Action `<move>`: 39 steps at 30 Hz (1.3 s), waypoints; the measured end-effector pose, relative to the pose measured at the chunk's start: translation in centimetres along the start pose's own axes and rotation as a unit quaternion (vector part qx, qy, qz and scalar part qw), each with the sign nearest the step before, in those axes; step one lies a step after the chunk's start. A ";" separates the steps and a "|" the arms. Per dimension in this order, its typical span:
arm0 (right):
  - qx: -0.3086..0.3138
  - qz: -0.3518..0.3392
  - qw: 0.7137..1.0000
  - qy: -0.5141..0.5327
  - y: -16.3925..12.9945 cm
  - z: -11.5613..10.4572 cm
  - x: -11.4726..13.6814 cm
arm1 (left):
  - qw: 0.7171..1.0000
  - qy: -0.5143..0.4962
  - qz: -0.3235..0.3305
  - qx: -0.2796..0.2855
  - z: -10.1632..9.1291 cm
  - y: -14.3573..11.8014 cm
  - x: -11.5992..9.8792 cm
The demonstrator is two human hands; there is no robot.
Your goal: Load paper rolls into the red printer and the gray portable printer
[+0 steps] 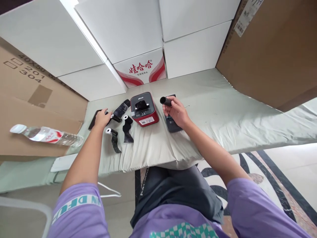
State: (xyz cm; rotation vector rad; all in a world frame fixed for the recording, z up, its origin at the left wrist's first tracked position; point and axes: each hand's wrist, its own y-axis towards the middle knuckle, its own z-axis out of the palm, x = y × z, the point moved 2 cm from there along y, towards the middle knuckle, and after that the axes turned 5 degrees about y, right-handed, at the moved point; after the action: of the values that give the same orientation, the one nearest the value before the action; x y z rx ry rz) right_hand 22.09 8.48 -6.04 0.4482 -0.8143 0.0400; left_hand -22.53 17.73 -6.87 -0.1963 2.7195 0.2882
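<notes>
My right hand (178, 113) is closed around a short black tube-like roll (165, 100), its open end facing left. Beneath that hand lies a dark rectangular device (174, 127), partly hidden. On the left, my left hand (101, 119) rests with fingers stretched out over a dark flat object (92, 122). Close to its fingertips is a black roll (116, 118) with a dark strip (122, 107) trailing behind it. Two rolls with white cores, one front roll (112, 137) and one upright roll (127, 127), have black strips unwound toward me. A red and black printer (143, 109) stands between my hands.
Pale green cloth (210, 109) covers the table. White boxes (138, 29) are stacked behind, with a large cardboard box (272, 56) at right and another cardboard box (44, 99) at left. A water bottle (48, 135) and a white flat object (63, 162) are at left.
</notes>
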 end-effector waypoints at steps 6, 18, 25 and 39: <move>-0.023 0.007 1.000 -0.004 0.1 -0.5 -0.2 | 0.993 0.075 -0.095 0.010 -0.9 -0.1 0.3; -0.045 0.001 0.998 -0.047 0.2 -0.6 -0.1 | 0.990 0.056 -0.082 -0.096 -4.6 0.3 -3.6; -0.006 -0.032 0.994 -0.104 -0.4 0.3 -0.3 | 0.840 -0.484 -0.021 -0.243 -6.8 -2.8 -9.8; -0.003 -0.184 0.918 -0.351 -2.8 1.7 -0.2 | 0.833 -0.532 0.144 -0.038 0.9 -14.1 -21.7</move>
State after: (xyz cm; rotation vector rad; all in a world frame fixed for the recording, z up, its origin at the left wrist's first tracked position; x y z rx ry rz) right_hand 21.34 5.28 -6.21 0.6146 -1.4203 -0.5014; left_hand 0.08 6.33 -1.40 0.2916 1.6045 0.4272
